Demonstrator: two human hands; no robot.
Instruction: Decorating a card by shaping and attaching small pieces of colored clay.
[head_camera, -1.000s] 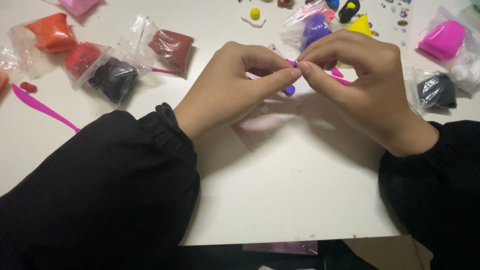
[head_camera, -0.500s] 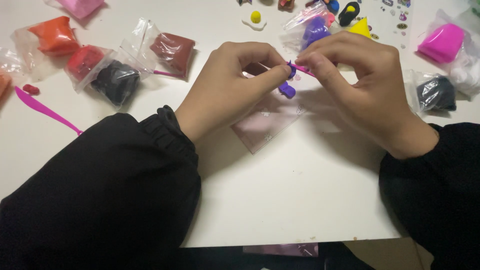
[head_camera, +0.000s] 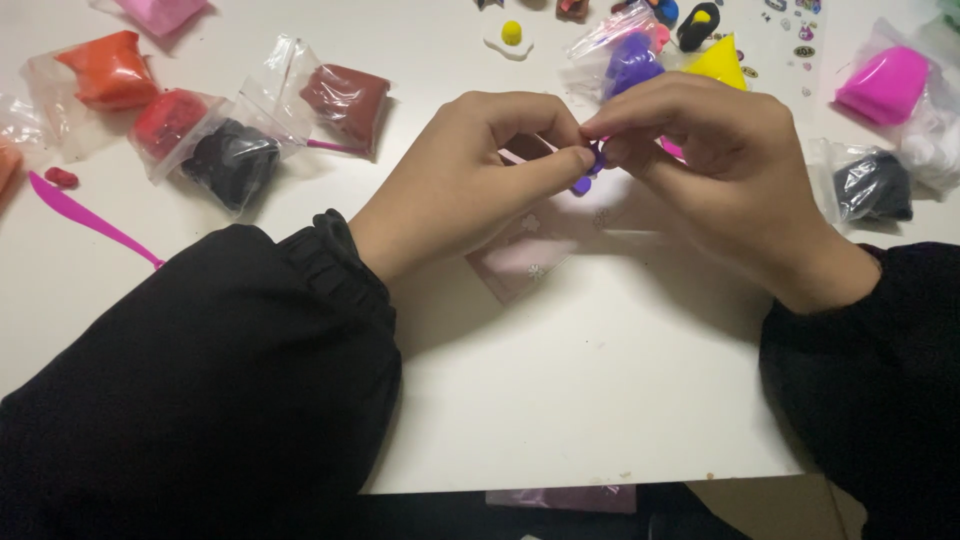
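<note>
in the upper middle of the frame, the left hand (head_camera: 480, 165) and the right hand (head_camera: 700, 160) are meeting fingertip to fingertip above the white table (head_camera: 600, 400). both are pinching a small purple clay piece (head_camera: 590, 165) between thumb and forefinger, so the fingers of each hand are closing together on it; the piece is being held just off the table, mostly hidden by the fingertips. a pale pink plastic sheet (head_camera: 525, 262) is lying on the table right beneath the hands. at the upper left, bagged clay is sitting in a cluster: an orange lump (head_camera: 108, 68), a red lump (head_camera: 165, 118), a black lump (head_camera: 230, 160) and a brown lump (head_camera: 345, 98). a magenta modelling tool (head_camera: 85, 215) is lying at the left edge. behind the right hand, a purple clay bag (head_camera: 632, 60) and a yellow cone (head_camera: 720, 62) are resting close together, and a bright pink bagged lump (head_camera: 885, 82) is sitting at the upper right, above another black bagged lump (head_camera: 872, 185).
</note>
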